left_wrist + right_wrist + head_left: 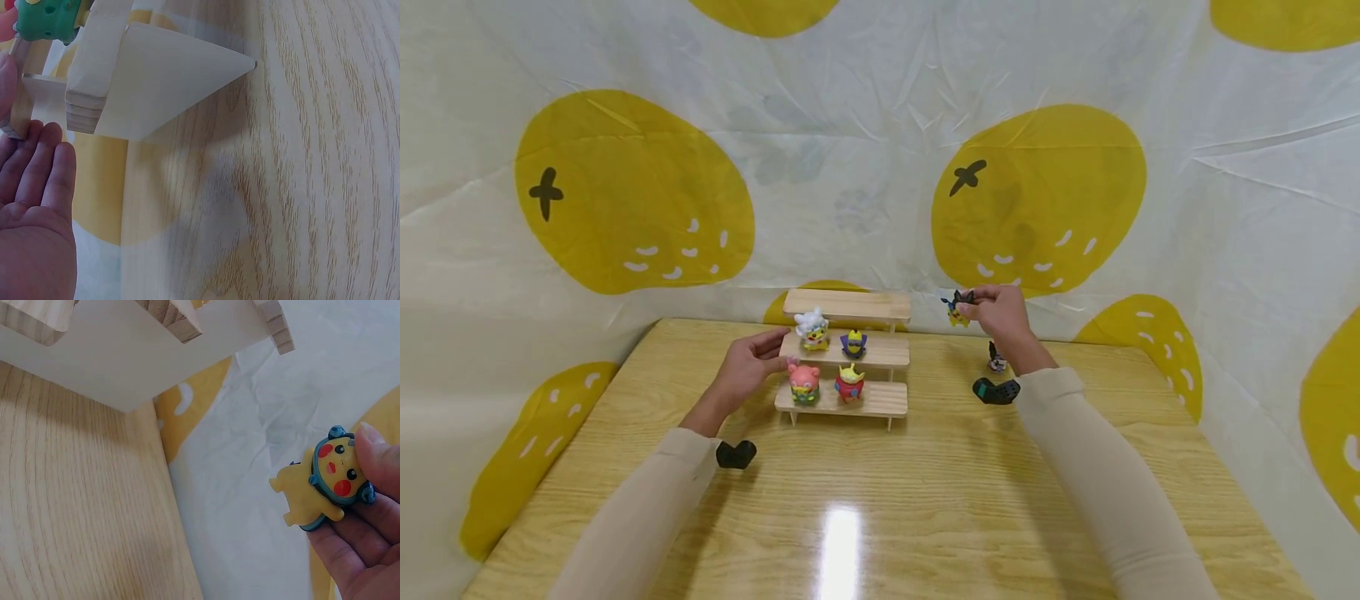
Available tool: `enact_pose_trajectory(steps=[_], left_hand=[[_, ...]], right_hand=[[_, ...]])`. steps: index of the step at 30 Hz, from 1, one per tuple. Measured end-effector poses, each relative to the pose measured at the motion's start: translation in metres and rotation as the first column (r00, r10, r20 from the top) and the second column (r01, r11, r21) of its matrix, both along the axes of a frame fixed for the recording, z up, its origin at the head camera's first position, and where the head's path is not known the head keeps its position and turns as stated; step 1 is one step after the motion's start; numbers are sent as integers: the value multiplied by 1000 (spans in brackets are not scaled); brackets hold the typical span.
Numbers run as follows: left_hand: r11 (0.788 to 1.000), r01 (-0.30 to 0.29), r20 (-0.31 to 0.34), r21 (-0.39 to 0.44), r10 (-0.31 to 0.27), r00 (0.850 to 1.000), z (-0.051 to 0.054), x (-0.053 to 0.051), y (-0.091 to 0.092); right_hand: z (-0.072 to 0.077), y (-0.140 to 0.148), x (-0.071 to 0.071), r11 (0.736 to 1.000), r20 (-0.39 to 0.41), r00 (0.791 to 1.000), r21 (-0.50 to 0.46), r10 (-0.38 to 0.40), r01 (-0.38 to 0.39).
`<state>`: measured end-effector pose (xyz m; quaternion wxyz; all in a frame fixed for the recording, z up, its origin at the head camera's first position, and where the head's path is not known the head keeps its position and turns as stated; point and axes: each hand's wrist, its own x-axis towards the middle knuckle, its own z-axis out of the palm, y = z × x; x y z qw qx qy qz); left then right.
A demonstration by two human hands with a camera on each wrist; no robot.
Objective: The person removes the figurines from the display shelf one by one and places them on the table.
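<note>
Head view showed the right hand [1003, 317] pinching a yellow, dark-hooded plastic figurine [300, 494] upright, out past the right edge of a three-tiered pale wooden stand [850, 302]; the left hand [747, 367], fingers straight and together, met its left edge.

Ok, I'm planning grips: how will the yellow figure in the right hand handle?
The yellow figure is likely stiff, its stubby limbs sticking out; perhaps slippery, its surface looking smooth; possibly tippy, its big head above small feet.

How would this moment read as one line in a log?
shelf: carries four toys | left hand: at shelf's left end | right hand: holds yellow toy right of shelf
</note>
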<state>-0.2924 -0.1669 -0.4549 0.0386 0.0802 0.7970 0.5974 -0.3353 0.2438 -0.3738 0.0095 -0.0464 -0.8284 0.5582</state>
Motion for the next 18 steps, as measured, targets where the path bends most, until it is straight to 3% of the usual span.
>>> enact_pose_trajectory(steps=[18], left_hand=[[1000,2,13,6,-2,1000,0,0,0]], right_hand=[[-9,5,4,999,32,999,-9,-31,31]])
